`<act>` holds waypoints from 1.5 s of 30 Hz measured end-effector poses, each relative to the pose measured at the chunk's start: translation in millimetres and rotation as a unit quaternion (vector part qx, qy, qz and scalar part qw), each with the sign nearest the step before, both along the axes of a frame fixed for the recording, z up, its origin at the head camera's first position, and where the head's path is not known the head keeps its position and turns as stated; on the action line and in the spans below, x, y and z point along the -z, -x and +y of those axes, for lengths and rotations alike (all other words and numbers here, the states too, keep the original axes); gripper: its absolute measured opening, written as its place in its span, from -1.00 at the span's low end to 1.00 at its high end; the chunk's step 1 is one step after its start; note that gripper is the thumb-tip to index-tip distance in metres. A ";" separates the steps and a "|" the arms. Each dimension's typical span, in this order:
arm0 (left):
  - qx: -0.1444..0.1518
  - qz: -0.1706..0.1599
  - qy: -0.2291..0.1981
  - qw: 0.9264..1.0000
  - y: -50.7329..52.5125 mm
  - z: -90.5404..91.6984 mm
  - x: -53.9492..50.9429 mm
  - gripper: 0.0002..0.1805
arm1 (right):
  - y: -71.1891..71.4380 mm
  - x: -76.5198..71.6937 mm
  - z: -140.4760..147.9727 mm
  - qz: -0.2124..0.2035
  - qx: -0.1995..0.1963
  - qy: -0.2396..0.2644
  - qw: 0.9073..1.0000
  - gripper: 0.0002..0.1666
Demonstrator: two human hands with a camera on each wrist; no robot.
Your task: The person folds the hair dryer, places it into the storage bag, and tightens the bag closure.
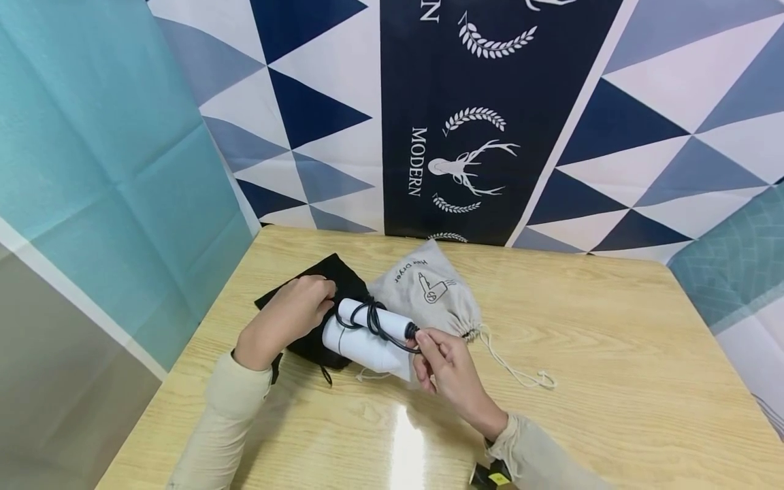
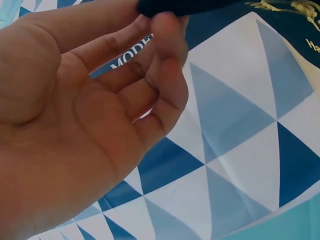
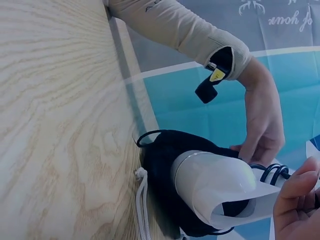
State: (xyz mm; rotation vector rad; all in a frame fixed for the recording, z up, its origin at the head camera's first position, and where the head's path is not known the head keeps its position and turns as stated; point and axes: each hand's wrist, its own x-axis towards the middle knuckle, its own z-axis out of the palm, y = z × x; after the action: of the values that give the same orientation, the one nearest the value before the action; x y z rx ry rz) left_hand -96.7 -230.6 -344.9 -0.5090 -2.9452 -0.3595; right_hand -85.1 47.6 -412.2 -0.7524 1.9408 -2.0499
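A white hair dryer (image 1: 361, 346) with a folded handle lies partly inside a black drawstring bag (image 1: 335, 269). Its black cord (image 1: 375, 318) is looped round the handle. My left hand (image 1: 298, 309) pinches the bag's edge; in the left wrist view dark cloth (image 2: 185, 7) shows at its fingertips. At the handle's end, my right hand (image 1: 450, 367) holds the dryer near where the cord comes out, thumb and fingers curled there. The right wrist view shows the dryer's wide white body (image 3: 215, 175) coming out of the bag's mouth. The dryer's other end is hidden in the bag.
A light grey drawstring bag (image 1: 422, 279) printed with a hair dryer picture lies flat behind, its white cord (image 1: 517, 371) trailing right. All of it is on a wooden table (image 1: 612, 340). Patterned cloth (image 1: 331, 116) hangs at the back and sides.
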 end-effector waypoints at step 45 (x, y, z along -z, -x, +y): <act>0.069 -0.031 -0.053 0.996 -5.9 22.8 -5.0 -0.81 | -14.4 0.2 -6.4 -0.128 -0.113 -0.157 0.973 -0.43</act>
State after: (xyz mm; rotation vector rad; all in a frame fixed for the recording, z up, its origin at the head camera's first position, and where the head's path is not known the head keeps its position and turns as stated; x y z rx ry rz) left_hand -90.8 -207.8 -339.9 -0.7002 -2.9383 -0.5539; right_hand -70.8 41.1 -412.4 -0.5729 1.8714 -1.5707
